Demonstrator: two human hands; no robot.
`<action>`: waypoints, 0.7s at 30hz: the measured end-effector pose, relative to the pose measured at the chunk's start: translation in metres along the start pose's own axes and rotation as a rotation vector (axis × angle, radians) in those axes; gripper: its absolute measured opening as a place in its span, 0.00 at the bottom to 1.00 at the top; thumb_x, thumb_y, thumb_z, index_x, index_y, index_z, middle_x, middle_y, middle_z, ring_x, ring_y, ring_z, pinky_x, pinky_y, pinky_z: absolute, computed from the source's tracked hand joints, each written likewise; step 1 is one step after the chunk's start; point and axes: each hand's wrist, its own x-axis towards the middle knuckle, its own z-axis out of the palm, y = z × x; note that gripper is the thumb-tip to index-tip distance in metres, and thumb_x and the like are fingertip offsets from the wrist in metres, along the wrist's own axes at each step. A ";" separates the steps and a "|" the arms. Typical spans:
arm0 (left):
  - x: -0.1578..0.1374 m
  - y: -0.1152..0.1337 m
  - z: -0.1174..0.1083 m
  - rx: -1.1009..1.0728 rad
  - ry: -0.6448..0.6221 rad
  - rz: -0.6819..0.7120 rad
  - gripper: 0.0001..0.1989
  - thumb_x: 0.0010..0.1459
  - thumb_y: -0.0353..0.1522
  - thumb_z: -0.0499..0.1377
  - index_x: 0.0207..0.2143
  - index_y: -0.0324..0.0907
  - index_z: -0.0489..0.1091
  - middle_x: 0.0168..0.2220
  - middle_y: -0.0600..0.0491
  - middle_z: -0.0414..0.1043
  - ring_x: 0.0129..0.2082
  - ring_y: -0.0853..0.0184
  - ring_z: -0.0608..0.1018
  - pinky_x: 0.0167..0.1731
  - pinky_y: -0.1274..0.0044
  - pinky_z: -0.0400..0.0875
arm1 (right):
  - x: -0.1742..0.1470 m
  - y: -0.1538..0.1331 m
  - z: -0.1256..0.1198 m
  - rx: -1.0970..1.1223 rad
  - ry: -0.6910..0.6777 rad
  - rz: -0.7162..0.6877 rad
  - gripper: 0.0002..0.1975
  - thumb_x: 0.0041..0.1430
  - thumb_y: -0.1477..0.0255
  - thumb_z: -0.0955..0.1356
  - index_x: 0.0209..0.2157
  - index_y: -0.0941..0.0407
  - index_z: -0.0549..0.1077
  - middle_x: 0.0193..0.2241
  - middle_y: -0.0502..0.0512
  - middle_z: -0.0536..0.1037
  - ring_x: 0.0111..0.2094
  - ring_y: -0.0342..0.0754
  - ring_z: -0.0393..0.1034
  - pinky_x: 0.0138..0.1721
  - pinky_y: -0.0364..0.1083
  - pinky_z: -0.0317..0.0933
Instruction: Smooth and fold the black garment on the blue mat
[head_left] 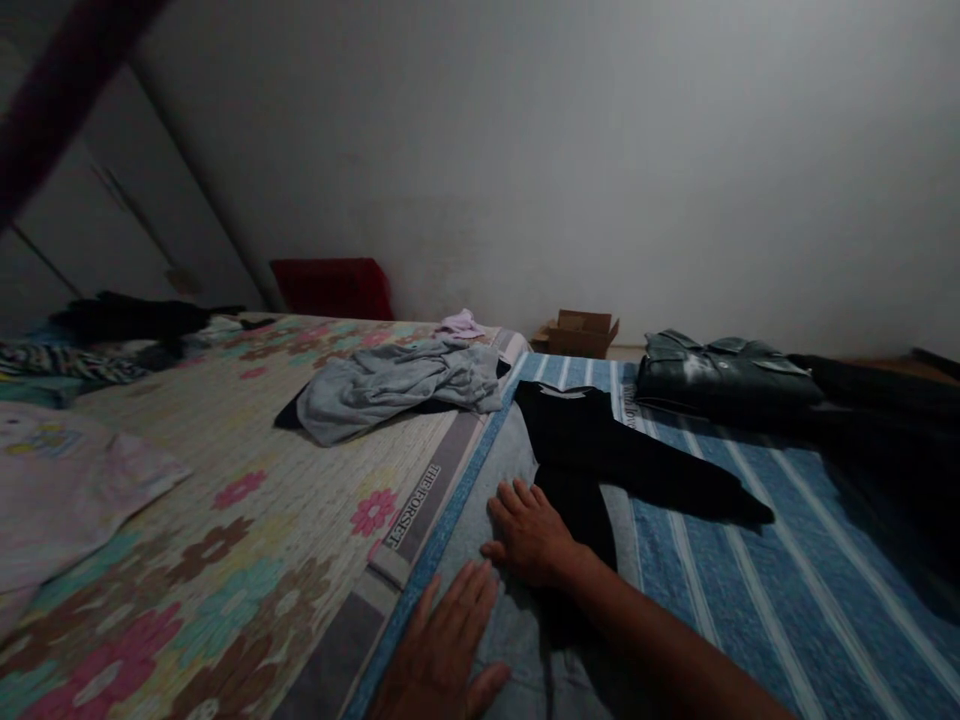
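Observation:
A grey and black long-sleeved top (574,430) lies on the blue striped sheet, its black sleeve stretched out to the right and the grey part along the left. Flat on the grey cloth rests my left hand (442,640), fingers extended, near the bottom of the view. Farther up the garment, my right hand (532,530) lies palm down with its fingers slightly spread, by the border of grey and black. Neither hand grips anything. The lower end of the top is partly hidden by my right forearm.
A rumpled grey garment (397,385) lies on the floral sheet (300,530). To the right sits a folded dark green jacket (724,370) beside black clothing (892,450). A pink garment (67,480) is at left. A cardboard box (581,333) and red object (330,287) stand by the wall.

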 end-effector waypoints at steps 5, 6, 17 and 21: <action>-0.012 -0.005 0.007 0.069 0.066 -0.069 0.33 0.60 0.48 0.50 0.64 0.48 0.50 0.59 0.49 0.62 0.56 0.59 0.68 0.54 0.69 0.64 | 0.001 -0.001 0.000 0.015 0.017 0.001 0.30 0.61 0.54 0.59 0.57 0.59 0.59 0.61 0.68 0.56 0.63 0.65 0.44 0.57 0.62 0.45; -0.013 -0.006 0.010 0.076 0.074 -0.056 0.33 0.60 0.48 0.50 0.64 0.48 0.51 0.59 0.49 0.63 0.56 0.59 0.68 0.53 0.69 0.64 | 0.001 -0.001 0.001 0.019 0.015 0.004 0.30 0.61 0.53 0.60 0.57 0.59 0.59 0.61 0.68 0.56 0.62 0.65 0.44 0.57 0.62 0.45; -0.013 -0.013 0.019 0.171 0.112 -0.004 0.29 0.57 0.49 0.52 0.59 0.49 0.61 0.57 0.49 0.66 0.54 0.59 0.71 0.51 0.70 0.66 | 0.005 -0.008 -0.016 0.013 0.012 0.003 0.28 0.59 0.52 0.61 0.53 0.57 0.63 0.58 0.67 0.60 0.60 0.64 0.50 0.55 0.63 0.48; -0.008 -0.011 0.007 0.197 0.114 0.022 0.28 0.56 0.51 0.52 0.54 0.47 0.66 0.55 0.48 0.69 0.52 0.58 0.72 0.49 0.71 0.67 | -0.003 -0.022 -0.014 0.010 0.030 -0.001 0.34 0.59 0.51 0.61 0.57 0.62 0.62 0.60 0.72 0.57 0.60 0.68 0.48 0.57 0.63 0.44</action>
